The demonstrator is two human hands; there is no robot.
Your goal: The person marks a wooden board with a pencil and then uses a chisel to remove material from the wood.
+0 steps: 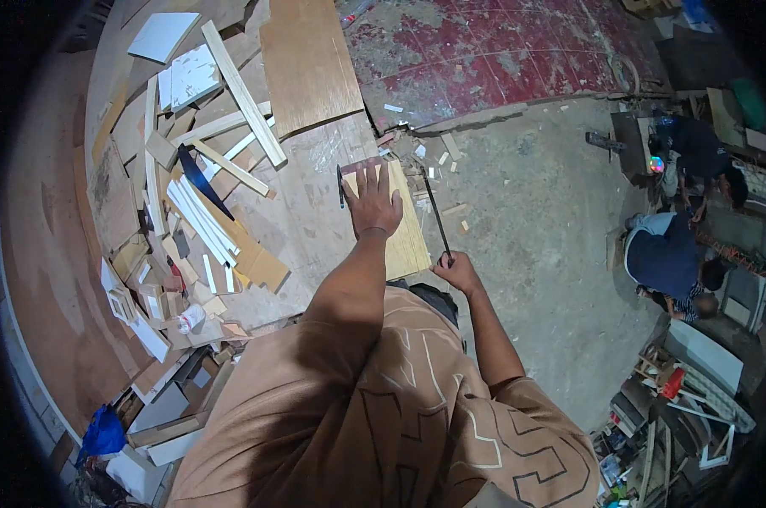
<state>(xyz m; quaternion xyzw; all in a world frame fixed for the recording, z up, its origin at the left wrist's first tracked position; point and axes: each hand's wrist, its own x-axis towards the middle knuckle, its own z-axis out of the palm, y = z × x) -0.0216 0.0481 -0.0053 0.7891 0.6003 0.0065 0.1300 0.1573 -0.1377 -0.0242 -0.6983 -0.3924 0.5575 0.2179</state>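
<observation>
My left hand (374,205) lies flat, fingers spread, on a pale wooden board (408,233) at the right edge of the worktable. My right hand (456,273) is closed round the near end of a handsaw (436,212). Its thin dark blade, seen nearly edge-on, runs forward beside the board's right side. A slim dark pen-like stick (341,186) lies just left of my left fingers. The near end of the board reaches close to my body.
Wood strips (243,93), white strips (201,220) and offcuts cover the worktable's left side. A plywood sheet (311,68) lies ahead. Small scraps dot the concrete floor (527,212). Two people (666,254) (700,148) crouch at the far right, near piled materials.
</observation>
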